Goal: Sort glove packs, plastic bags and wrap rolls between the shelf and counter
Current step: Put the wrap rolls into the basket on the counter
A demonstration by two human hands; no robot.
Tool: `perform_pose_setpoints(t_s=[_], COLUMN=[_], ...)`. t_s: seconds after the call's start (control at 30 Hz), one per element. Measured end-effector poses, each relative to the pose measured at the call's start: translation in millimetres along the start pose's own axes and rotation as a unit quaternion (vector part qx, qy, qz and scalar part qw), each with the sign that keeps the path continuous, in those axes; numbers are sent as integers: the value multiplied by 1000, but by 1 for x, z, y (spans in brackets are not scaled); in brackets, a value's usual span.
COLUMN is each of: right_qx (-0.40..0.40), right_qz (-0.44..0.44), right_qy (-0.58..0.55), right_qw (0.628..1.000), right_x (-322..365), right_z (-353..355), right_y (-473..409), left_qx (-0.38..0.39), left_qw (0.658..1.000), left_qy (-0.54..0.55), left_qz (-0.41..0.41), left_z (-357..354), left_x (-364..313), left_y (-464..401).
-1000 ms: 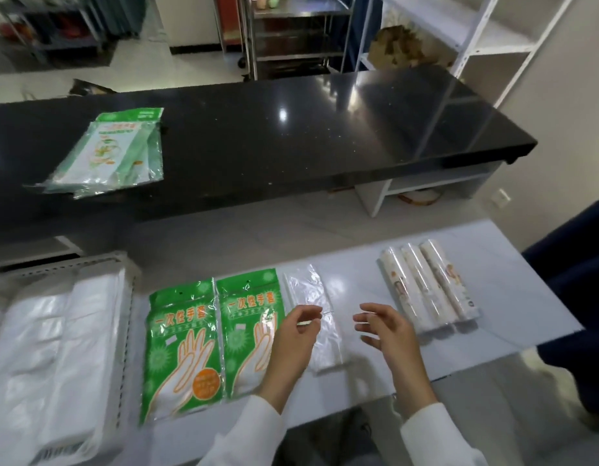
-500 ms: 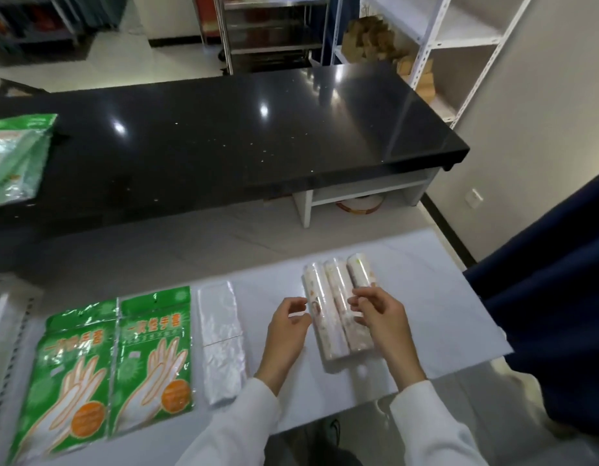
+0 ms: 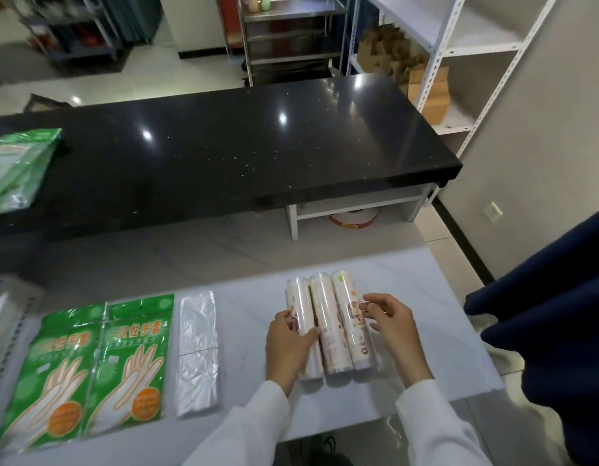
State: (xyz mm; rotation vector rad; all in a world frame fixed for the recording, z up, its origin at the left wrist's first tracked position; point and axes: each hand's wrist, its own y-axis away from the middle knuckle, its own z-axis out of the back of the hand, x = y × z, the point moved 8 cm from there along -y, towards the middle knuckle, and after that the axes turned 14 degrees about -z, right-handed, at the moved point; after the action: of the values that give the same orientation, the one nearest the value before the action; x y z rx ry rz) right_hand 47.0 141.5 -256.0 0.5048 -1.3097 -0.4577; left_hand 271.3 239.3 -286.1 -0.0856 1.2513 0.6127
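Midway, by appearance: left hand [image 3: 289,344] and right hand [image 3: 391,326] clasp three wrap rolls [image 3: 331,327] from either side on white tabletop [image 3: 436,317]. Two glove packs [image 3: 99,371] and plastic bags [image 3: 197,351] lie alongside, unmoved; another green pack [image 3: 15,166] on black counter [image 3: 257,146].

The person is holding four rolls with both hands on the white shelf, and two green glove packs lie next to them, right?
Not quite: there are three wrap rolls, not four, lying side by side. The head view shows it. The rest holds: the left hand and right hand grip them from either side on the white shelf, and two green glove packs lie to their left.
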Motion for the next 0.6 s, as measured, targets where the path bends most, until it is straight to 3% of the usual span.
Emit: perform_pose_setpoints(t_s=[0.23, 0.43, 0.6], right_qx=[-14, -53, -64], right_qz=[-4, 38, 105], right_qy=[8, 26, 89], right_qw=[1000, 998, 988], right_x=[-14, -4, 6], right_z=[1, -14, -57], right_y=[-6, 6, 36], left_qx=[-47, -76, -88], left_qw=[996, 985, 983], left_qy=[67, 149, 155], left_qz=[40, 46, 33], left_z=[21, 54, 91], left_x=[11, 17, 17], left_y=[5, 21, 38])
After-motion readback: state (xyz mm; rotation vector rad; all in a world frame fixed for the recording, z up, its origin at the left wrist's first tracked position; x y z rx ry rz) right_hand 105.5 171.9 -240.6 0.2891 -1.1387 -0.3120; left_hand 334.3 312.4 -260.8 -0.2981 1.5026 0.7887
